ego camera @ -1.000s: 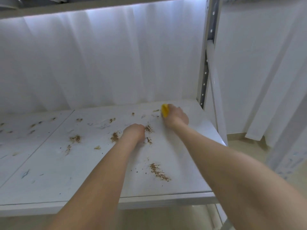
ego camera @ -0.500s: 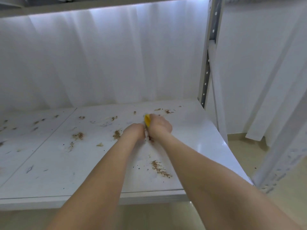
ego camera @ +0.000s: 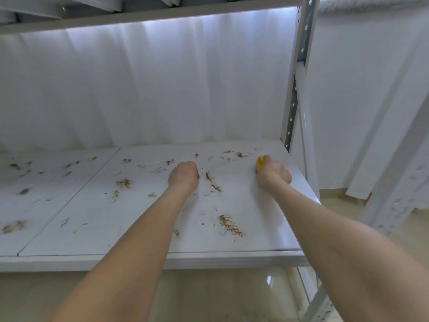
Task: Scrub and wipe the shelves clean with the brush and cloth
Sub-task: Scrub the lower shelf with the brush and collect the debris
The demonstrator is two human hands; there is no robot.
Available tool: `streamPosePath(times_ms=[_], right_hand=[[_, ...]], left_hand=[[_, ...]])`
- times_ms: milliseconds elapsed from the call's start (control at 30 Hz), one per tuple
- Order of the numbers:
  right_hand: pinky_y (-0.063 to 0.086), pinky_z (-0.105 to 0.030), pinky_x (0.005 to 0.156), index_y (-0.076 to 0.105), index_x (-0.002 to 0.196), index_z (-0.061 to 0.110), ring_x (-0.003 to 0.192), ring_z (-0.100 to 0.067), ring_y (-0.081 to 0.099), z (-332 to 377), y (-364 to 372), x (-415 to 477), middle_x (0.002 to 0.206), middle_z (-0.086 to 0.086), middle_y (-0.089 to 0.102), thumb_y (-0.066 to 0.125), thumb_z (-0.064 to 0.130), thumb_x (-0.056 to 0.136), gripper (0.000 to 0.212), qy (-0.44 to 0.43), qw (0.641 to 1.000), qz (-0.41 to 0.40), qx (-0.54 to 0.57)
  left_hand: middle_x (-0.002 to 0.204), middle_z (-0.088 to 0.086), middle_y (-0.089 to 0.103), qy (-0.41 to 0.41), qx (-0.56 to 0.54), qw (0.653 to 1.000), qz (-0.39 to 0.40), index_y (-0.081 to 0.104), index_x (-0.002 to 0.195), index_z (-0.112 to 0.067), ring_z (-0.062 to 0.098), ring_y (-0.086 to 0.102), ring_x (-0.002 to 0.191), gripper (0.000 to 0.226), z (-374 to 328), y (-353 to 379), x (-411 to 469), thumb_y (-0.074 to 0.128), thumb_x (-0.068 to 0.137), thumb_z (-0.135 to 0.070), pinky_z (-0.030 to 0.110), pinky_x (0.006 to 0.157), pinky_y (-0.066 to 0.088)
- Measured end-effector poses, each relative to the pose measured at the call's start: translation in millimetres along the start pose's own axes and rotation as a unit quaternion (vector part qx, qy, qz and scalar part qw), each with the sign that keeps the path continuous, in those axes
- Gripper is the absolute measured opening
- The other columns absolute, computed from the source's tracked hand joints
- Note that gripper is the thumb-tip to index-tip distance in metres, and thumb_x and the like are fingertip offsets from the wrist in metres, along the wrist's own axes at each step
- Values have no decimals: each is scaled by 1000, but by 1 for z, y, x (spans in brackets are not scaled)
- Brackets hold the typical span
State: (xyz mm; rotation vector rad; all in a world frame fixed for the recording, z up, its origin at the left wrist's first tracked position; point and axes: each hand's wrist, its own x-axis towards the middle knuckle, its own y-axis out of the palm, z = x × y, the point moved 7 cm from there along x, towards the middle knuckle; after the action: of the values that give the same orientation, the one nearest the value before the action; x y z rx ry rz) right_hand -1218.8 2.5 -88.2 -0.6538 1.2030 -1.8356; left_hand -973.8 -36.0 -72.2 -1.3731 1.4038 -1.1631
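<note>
**Two hands on a crumb-strewn shelf**

The right hand (ego camera: pixel 274 174) rests near the shelf's right edge, its fingers clenched round a yellow brush (ego camera: pixel 259 162) that pokes out on the thumb side. The left hand (ego camera: pixel 183 175) sits mid-shelf, fingers curled into a fist, nothing visible inside. Brown crumbs (ego camera: pixel 228 225) dot the white shelf (ego camera: pixel 104 238).

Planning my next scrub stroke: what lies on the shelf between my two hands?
Head view: a brown crumb streak on the shelf, nearer the left hand than the right hand gripping the yellow brush.
</note>
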Motion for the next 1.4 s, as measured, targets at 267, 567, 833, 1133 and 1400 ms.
streamPosePath(times_ms=[267, 567, 833, 1133, 1400], right_hand=[[38, -32, 68, 46, 118, 24, 103, -27, 57, 95, 53, -66, 114, -6, 59, 51, 10, 85, 36, -127, 989, 80, 13], [42, -35, 78, 45, 127, 19, 112, -34, 53, -14, -11, -16, 120, -14, 56, 40, 12, 91, 37, 33, 998, -26, 43], [39, -33, 74, 45, 129, 23, 109, -30, 56, 48, 24, -41, 120, -9, 58, 43, 10, 92, 40, -79, 997, 15, -14], [41, -32, 68, 44, 134, 35, 101, -26, 56, 79, 32, -36, 119, -2, 58, 56, 22, 88, 49, -107, 992, 60, 8], [41, -34, 70, 37, 129, 20, 107, -32, 58, 61, 8, -3, 116, -9, 58, 57, 24, 91, 43, -26, 993, -12, 114]], left_hand=[[95, 8, 65, -8, 59, 998, -32, 60, 87, -13, 26, 58, 82, 16, -15, 4, -13, 51, 96, -23, 29, 62, 39], [63, 3, 39, 19, 62, 997, 42, 46, 66, -9, 19, 43, 59, 29, -16, 12, -19, 38, 84, 12, 26, 51, 33], [68, 1, 43, 10, 69, 995, 66, 42, 65, -12, 16, 40, 56, 29, -14, 21, -14, 39, 84, 9, 25, 48, 32], [113, 8, 55, 22, 111, 992, 56, 57, 99, -9, 26, 52, 104, 27, 5, 19, 0, 37, 86, 5, 33, 73, 44], [101, 4, 54, 77, 111, 988, 78, 55, 115, -8, 19, 47, 85, 39, -13, 24, 25, 34, 87, 8, 27, 67, 40]])
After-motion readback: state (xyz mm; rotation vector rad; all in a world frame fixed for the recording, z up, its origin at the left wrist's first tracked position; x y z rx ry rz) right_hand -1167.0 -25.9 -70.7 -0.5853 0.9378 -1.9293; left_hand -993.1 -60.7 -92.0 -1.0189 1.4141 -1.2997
